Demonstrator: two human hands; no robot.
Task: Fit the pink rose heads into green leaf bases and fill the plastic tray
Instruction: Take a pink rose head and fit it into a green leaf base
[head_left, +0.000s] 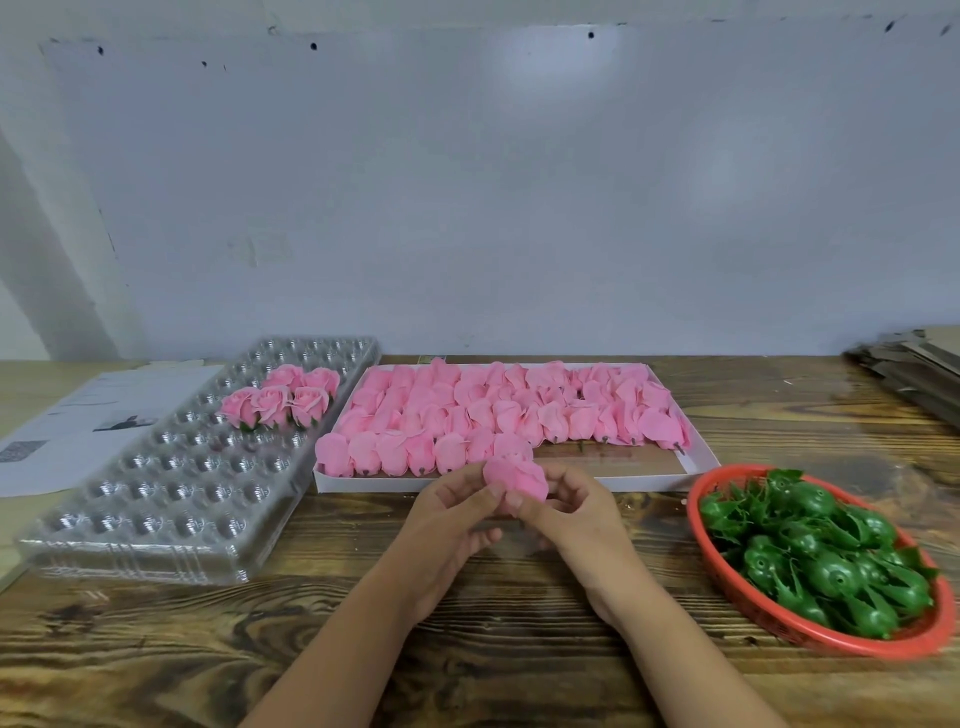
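Toward the table's (156, 649) left edge, printed sheets (78, 426), partly tucked under a clear plastic tray (171, 499). Five finished roses (280, 397) seated in the tray's far cups; near cups bare. Just right of it, almost touching, a white box (696, 462) packed with pink rose heads (493, 410), open gap along its near right corner. At the table's middle, in front of the box's near edge, left hand (447, 525) and right hand (576, 519) raised together, fingers curled, both pinching one rose head (517, 480). Bare wood between forearms and near edge, and between hands and tray. Toward the right edge, a red basket (810, 631) heaped with green leaf bases (831, 561), slightly blurred. At the far right corner, stacked cardboard (919, 369), cut off. Underside of the held rose head hidden by fingers.
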